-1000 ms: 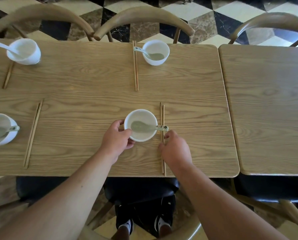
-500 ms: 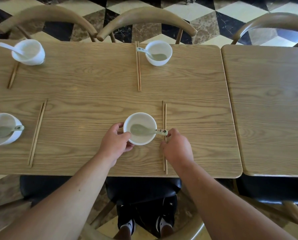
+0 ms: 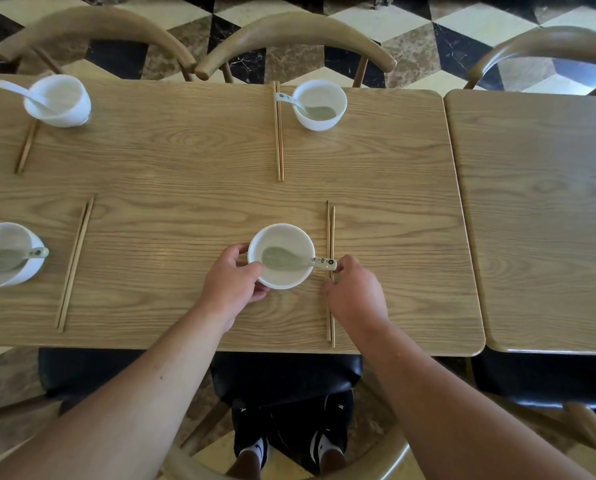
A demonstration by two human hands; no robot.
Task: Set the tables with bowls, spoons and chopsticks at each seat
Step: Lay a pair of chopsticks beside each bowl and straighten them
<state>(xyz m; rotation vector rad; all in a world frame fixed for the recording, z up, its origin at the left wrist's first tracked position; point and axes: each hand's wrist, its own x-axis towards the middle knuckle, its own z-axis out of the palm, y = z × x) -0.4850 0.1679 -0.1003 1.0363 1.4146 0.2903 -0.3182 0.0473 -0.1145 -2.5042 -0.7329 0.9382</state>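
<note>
A white bowl (image 3: pixel 282 233) sits near the front edge of the wooden table (image 3: pixel 185 188) with a pale green spoon (image 3: pixel 284 261) lying in it, handle pointing right. My left hand (image 3: pixel 232 282) grips the bowl's left rim. A pair of wooden chopsticks (image 3: pixel 330 230) lies just right of the bowl, running front to back. My right hand (image 3: pixel 355 292) rests over the chopsticks with its fingertips pinched on them, right by the spoon handle's tip.
Three other seats are set with a bowl, spoon and chopsticks: far middle (image 3: pixel 321 98), far left (image 3: pixel 59 98) and near left (image 3: pixel 5 254). A second wooden table (image 3: pixel 539 220) adjoins on the right. Curved-back chairs (image 3: pixel 296 32) line the far side; black seats sit below the near edge.
The bowl has shifted slightly, and both hands stay on the bowl and chopsticks. The view has drifted a little, so the table sits lower in frame.
</note>
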